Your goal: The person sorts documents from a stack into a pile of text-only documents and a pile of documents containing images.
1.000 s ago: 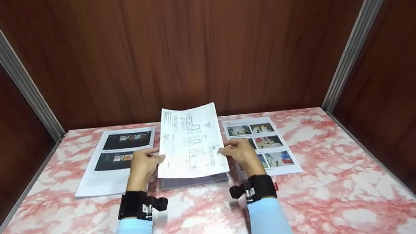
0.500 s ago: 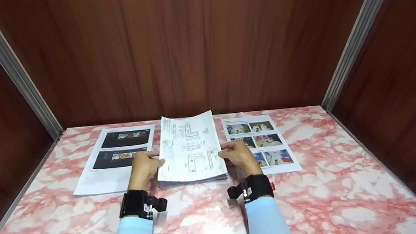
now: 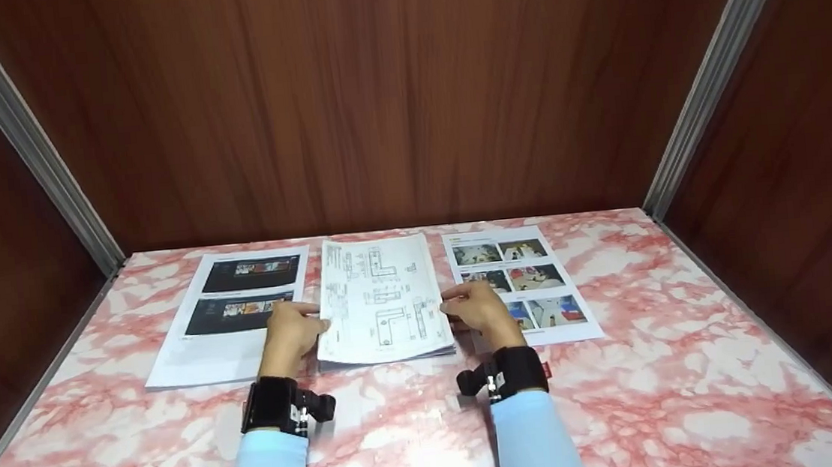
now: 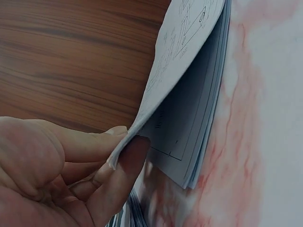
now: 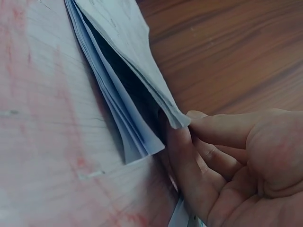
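A few white sheets of paper printed with technical line drawings (image 3: 384, 296) lie bowed over a lower paper stack (image 4: 189, 137) in the middle of the table. My left hand (image 3: 292, 328) pinches their left edge between thumb and fingers. On the opposite edge my right hand (image 3: 479, 308) pinches them the same way. Both wrist views show a gap between the held sheets and the stack below, widest at the pinched edges. In the right wrist view the lower stack (image 5: 118, 113) shows several loose layers, and the held sheets' edge (image 5: 177, 118) sits between thumb and index finger.
To the left lies a paper pile with two dark printed pictures (image 3: 201, 357); a sheet with several colour photos (image 3: 564, 288) lies to the right. The pink-and-white marbled table (image 3: 663, 392) ends at a brown wood-grain back panel (image 3: 374, 102) with side panels.
Both hands have lowered the drawing sheets onto the central stack. Their far edge has come down from in front of the back panel, and the sheets look flatter.
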Tool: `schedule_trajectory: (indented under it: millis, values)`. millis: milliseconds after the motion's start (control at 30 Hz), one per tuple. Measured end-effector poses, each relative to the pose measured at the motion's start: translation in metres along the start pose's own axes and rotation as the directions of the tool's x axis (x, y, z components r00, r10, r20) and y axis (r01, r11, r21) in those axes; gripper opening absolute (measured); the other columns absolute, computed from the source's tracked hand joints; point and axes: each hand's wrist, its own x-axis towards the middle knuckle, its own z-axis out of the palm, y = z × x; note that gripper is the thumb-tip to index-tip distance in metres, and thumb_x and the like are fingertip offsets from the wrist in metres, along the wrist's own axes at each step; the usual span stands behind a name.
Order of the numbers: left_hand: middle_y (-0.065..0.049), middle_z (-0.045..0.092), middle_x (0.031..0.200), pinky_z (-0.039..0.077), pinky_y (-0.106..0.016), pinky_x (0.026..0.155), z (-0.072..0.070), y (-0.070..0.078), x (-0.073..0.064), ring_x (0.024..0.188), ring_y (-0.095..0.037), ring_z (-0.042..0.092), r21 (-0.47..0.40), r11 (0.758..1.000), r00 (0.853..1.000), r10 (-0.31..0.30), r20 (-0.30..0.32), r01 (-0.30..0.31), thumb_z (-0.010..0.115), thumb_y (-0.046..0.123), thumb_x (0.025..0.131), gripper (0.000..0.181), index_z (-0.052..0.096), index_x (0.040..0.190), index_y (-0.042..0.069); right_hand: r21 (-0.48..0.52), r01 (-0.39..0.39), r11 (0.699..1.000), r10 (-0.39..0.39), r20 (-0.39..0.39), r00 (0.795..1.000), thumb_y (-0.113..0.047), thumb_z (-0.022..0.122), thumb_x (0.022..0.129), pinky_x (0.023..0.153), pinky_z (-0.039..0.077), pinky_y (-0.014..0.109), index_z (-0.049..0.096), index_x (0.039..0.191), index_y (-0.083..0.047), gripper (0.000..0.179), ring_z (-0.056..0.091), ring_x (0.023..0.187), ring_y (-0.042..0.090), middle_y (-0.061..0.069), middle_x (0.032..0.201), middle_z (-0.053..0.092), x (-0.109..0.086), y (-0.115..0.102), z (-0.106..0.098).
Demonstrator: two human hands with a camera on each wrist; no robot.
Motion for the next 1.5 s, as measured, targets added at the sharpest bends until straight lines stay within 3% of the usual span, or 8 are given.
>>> schedule_trajectory:
  millis: [267,567,800,933,1100,1500]
  values:
    - [-0.02,0.062,0.112,0.051,-0.03,0.07,-0.002,0.0,0.0,0.095,-0.026,0.06,0.06,0.998,1.0,0.007,0.008,-0.007,0.066,0.011,0.079,0.037,0.064,0.114,0.001,-0.003,-0.023,1.0,0.023,-0.008,1.0,-0.002,0.062,0.082,0.07,0.057,0.035,0.061,0.11,0.005,0.029,0.067,0.077,0.021,0.019,0.101,0.065,-0.002,-0.002,-0.003]
    - [-0.025,0.059,0.118,0.043,-0.044,0.096,-0.004,0.005,-0.003,0.112,-0.037,0.054,0.2,0.978,0.997,0.067,-0.041,-0.057,0.064,0.019,0.079,0.043,0.061,0.115,-0.004,-0.111,-0.053,0.992,0.05,-0.027,0.998,-0.005,0.06,0.082,0.068,0.057,0.036,0.058,0.111,0.006,0.031,0.068,0.073,0.026,0.021,0.096,0.065,-0.009,-0.016,-0.009]
    - [-0.025,0.057,0.12,0.042,-0.045,0.097,-0.002,0.007,0.0,0.113,-0.037,0.053,0.159,0.985,0.998,0.066,-0.008,-0.063,0.063,0.021,0.081,0.047,0.057,0.121,-0.002,-0.108,-0.063,0.992,0.065,0.01,0.998,-0.008,0.059,0.084,0.075,0.056,0.038,0.056,0.112,0.008,0.032,0.066,0.086,0.03,0.023,0.101,0.062,-0.011,-0.023,-0.008]
    - [-0.025,0.057,0.12,0.043,-0.044,0.096,-0.001,0.005,0.001,0.111,-0.036,0.054,0.135,0.989,0.998,0.067,-0.009,-0.065,0.062,0.02,0.08,0.047,0.057,0.121,-0.002,-0.05,-0.101,0.994,0.101,0.012,0.995,-0.008,0.058,0.084,0.076,0.056,0.038,0.055,0.109,0.007,0.03,0.066,0.09,0.03,0.023,0.103,0.061,-0.012,-0.023,-0.005]
    - [-0.024,0.057,0.121,0.043,-0.043,0.097,0.0,0.003,0.002,0.113,-0.035,0.053,0.117,0.992,0.998,0.057,-0.001,-0.057,0.062,0.019,0.081,0.045,0.057,0.12,-0.002,-0.004,-0.146,0.989,0.145,-0.021,0.989,-0.007,0.057,0.083,0.075,0.056,0.039,0.055,0.106,0.005,0.026,0.067,0.089,0.029,0.024,0.104,0.063,-0.013,-0.022,-0.003]
    - [-0.023,0.061,0.114,0.046,-0.042,0.092,-0.001,0.003,0.0,0.105,-0.033,0.058,0.096,0.994,0.999,0.051,0.003,-0.051,0.063,0.018,0.081,0.043,0.059,0.118,-0.003,-0.041,-0.129,0.991,0.128,-0.03,0.991,-0.007,0.059,0.081,0.071,0.057,0.038,0.057,0.103,0.006,0.026,0.067,0.084,0.029,0.021,0.096,0.064,-0.012,-0.022,-0.003]
